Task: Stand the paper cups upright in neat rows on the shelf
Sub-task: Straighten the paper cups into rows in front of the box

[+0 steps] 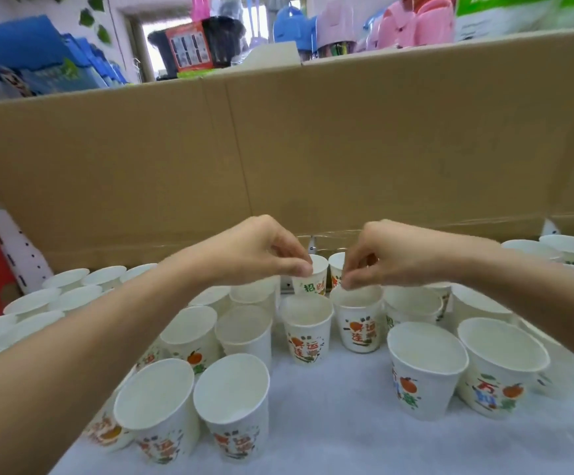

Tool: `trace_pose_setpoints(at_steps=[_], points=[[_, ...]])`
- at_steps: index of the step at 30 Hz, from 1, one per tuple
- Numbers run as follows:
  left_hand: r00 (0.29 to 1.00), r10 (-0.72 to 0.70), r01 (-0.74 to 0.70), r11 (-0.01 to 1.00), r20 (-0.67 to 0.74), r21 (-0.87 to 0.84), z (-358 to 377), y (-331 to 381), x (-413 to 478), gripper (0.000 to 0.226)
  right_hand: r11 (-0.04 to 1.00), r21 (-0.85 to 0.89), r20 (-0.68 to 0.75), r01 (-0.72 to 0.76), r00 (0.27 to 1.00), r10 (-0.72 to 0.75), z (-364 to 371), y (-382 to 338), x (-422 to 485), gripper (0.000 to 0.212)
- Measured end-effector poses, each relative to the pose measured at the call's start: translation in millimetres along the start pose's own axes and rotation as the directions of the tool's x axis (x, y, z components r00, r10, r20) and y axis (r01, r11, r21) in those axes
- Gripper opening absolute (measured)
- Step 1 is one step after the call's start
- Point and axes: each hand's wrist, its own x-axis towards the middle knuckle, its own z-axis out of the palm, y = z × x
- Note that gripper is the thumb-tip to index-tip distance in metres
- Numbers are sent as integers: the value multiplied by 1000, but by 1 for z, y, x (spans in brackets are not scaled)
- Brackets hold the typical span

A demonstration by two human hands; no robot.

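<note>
Setting cup: the left hand (265, 255) has a closed pinch grip on the rim of a back-row paper cup (313, 277), which stands upright by the cardboard box (313, 149).
Right grip: the right hand (385, 258) pinches what looks like the next cup (335, 269).
Shelf: the white shelf (347, 423) holds other cups (428, 368) in loose rows.
Next: probably release gently, then square the row.

Bright, even light; soft blur, wide-angle bending at edges.

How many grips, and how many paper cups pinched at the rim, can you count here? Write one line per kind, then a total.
Grips: 2 (left grip, right grip)
Pinched paper cups: 2 (back-row cup, nearer cup)
Total: 4
</note>
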Motion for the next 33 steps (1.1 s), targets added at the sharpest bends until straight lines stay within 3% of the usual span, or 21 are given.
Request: trace_pose_setpoints(at_steps=[3, 8, 14, 20, 25, 28, 30, 32, 33], points=[[997, -35, 39, 998, -73, 57, -8, -6, 21, 11, 997, -51, -128, -52, 991, 45, -13, 18, 16, 9], [998, -62, 46, 894, 23, 446, 18, -21, 64, 22, 973, -194, -47, -125, 992, 118, 0, 38, 50, 13], [995, 75, -98, 826, 64, 554, 31, -36, 73, 19, 960, -275, 15, -56, 998, 62, 15, 45, 62, 14], [990, 123, -143, 786, 75, 602, 26, -48, 71, 14, 897, -439, 29, 46, 999, -37, 13, 53, 61, 4], [991, 110, -133, 792, 76, 596, 28, -50, 73, 17, 872, -481, 60, 88, 996, -67, 12, 54, 59, 7], [998, 68, -63, 866, 7, 495, 19, -42, 68, 25, 898, -439, 26, 26, 1000, -17, 6, 48, 55, 25], [998, 42, -25, 952, -48, 305, 7, -32, 54, 26, 958, -288, -16, -3, 1000, -2, -3, 40, 44, 33], [1000, 25, -28, 987, 18, 157, -1, -19, 34, 35, 998, -48, 24, -34, 999, 35, -9, 28, 24, 43], [996, 10, -24, 986, 85, 165, -2, -12, 24, 45, 998, 10, 82, -60, 995, 59, -11, 22, 14, 51]])
